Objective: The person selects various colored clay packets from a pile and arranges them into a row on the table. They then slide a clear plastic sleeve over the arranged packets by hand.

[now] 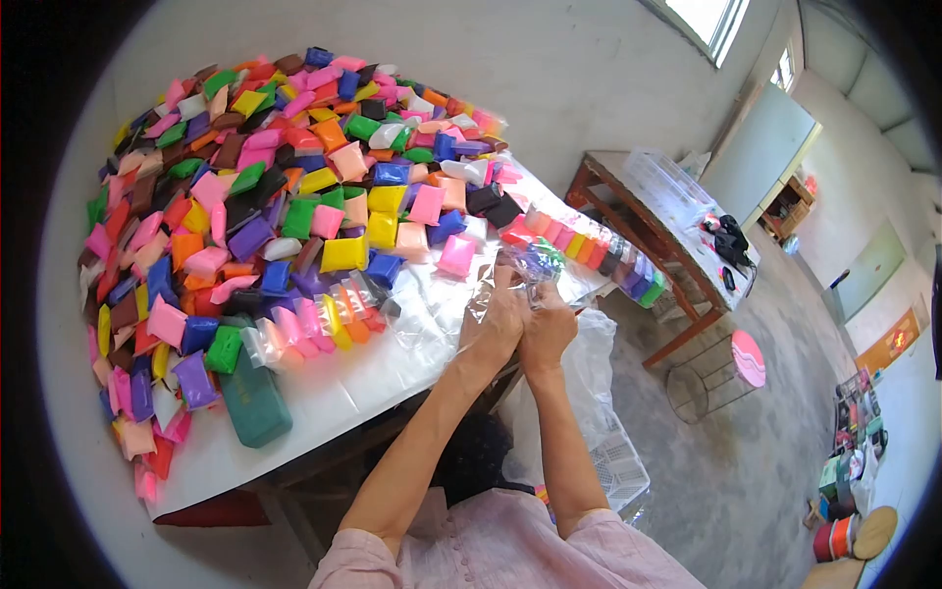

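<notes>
My left hand (pixel 497 319) and my right hand (pixel 548 332) are close together at the table's front edge, fingers closed on a clear plastic bag (pixel 538 261). Red, green and blue show at the bag's far end; my fingertips are partly hidden by the shiny film. Beyond and to the left spreads a large heap of small coloured packets (pixel 257 234). Left of my hands lies a row of pink, yellow and orange packets (pixel 316 326) in clear film. To the right, a multicoloured row of packets (pixel 589 247) runs along the table edge.
A dark green box (pixel 255 402) lies at the table's front left. Below my right forearm is a white plastic basket (pixel 620 461) with clear film. A wire-frame stool (pixel 711 378) stands on the floor to the right. Behind it, a wooden table (pixel 677 226) bears a clear plastic bin (pixel 667 182).
</notes>
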A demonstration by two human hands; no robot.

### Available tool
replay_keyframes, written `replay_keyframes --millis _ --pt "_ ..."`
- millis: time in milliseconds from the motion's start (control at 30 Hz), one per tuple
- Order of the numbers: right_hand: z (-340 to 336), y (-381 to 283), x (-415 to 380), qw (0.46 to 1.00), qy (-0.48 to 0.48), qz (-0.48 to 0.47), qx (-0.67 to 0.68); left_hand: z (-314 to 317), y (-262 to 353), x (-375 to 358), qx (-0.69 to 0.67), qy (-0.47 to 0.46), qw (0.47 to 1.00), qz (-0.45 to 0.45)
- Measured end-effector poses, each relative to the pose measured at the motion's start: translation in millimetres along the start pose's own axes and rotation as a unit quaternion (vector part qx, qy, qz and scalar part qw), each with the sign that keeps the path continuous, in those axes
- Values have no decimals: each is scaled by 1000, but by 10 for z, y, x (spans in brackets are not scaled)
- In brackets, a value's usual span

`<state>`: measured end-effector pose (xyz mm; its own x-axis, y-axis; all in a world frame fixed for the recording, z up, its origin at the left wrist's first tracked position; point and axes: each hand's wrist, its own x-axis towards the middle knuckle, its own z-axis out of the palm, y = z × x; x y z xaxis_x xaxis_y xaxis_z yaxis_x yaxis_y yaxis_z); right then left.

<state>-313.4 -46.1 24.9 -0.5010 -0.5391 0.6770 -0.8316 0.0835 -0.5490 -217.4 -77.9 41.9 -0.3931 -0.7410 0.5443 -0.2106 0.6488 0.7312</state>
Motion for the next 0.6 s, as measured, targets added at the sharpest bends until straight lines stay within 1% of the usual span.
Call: replay_keyframes --millis 67,133,167,233,267,333,367,400,433,467,533,567,600 --pt "-8 3 1 1000 -2 -4 19 -23 27 -2 -21 9 1000 -19" --pt "-30 11 -7 999 -9 -12 45 94 -141 12 17 42 999 22" --pt "-111 -24 -28 999 -10 -18 27 128 -207 20 36 59 997 41" --pt "-395 -161 -135 999 -12 -29 -6 159 -315 -26 110 83 976 170" --pt "-575 -325 -172 999 -19 -25 40 155 -338 -44 148 94 957 232" --pt "-983 -720 -205 991 -38 -14 128 162 -299 -71 94 84 977 169" --pt "-1096 -876 -175 986 -34 -43 158 156 -249 -96 66 78 985 137" --pt "-1175 -1026 -121 979 -30 -72 189 50 -94 -64 18 34 996 76" --pt "-1187 -1127 -57 970 -24 -102 221 73 -91 -84 -92 3 995 35" --pt "-1129 -1209 28 964 -64 -132 222 103 -100 -108 -201 -27 979 -4" --pt "-924 -1417 241 946 -142 -191 221 144 -135 -124 -243 -11 970 -9" --pt "-748 -1518 309 942 -173 -192 212 163 -149 -123 -178 33 983 23" --pt "-600 -1613 362 945 -213 -187 163 191 -174 -121 -112 77 989 56"
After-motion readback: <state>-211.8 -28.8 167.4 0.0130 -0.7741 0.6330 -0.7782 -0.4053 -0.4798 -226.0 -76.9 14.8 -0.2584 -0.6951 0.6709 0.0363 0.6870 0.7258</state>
